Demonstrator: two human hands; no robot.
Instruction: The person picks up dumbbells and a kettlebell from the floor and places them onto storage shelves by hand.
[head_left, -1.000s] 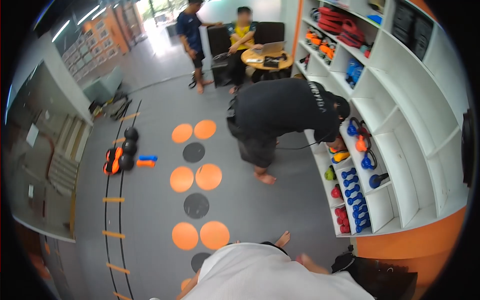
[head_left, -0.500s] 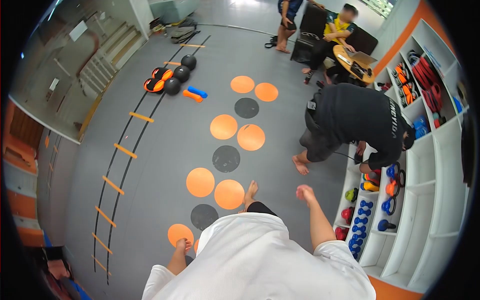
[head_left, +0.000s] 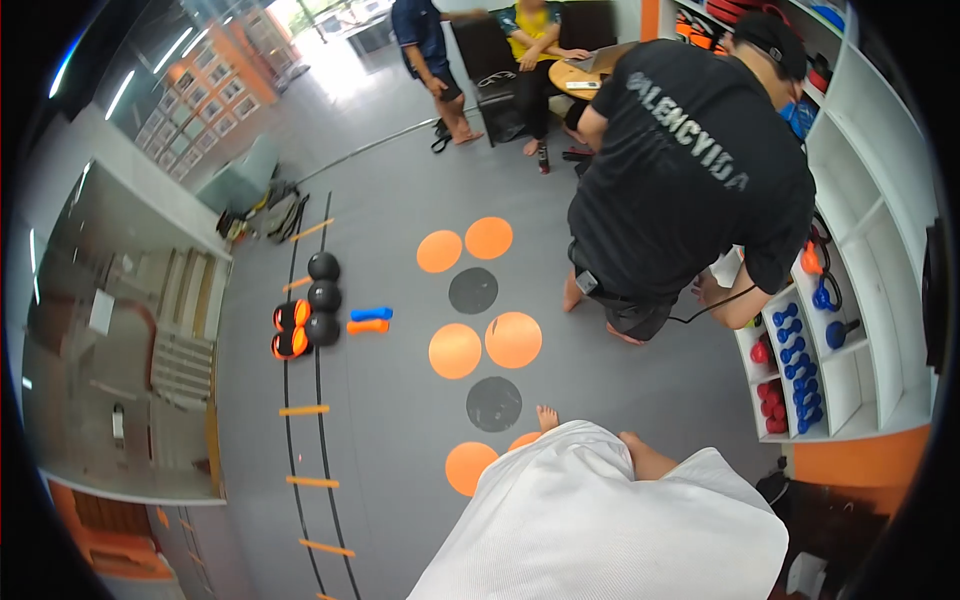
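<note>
Presently neither hand shows, so finger state cannot be told. Flat orange and black round floor markers at twelve o'clock form a stepping lane; white shelving at two o'clock stores blue dumbbells.

**Readable text: one item**

White block lettering is seen across the back of a co-worker's black T-shirt. It is read as "VALENCVIDA"; the first letter is partly lost at the shoulder fold. No other legible text is found.

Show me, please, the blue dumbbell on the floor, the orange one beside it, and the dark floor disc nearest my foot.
blue dumbbell (head_left: 371, 314), head view, its handle.
orange dumbbell (head_left: 367, 326), head view, its handle.
dark floor disc (head_left: 494, 403), head view, its centre.
</note>
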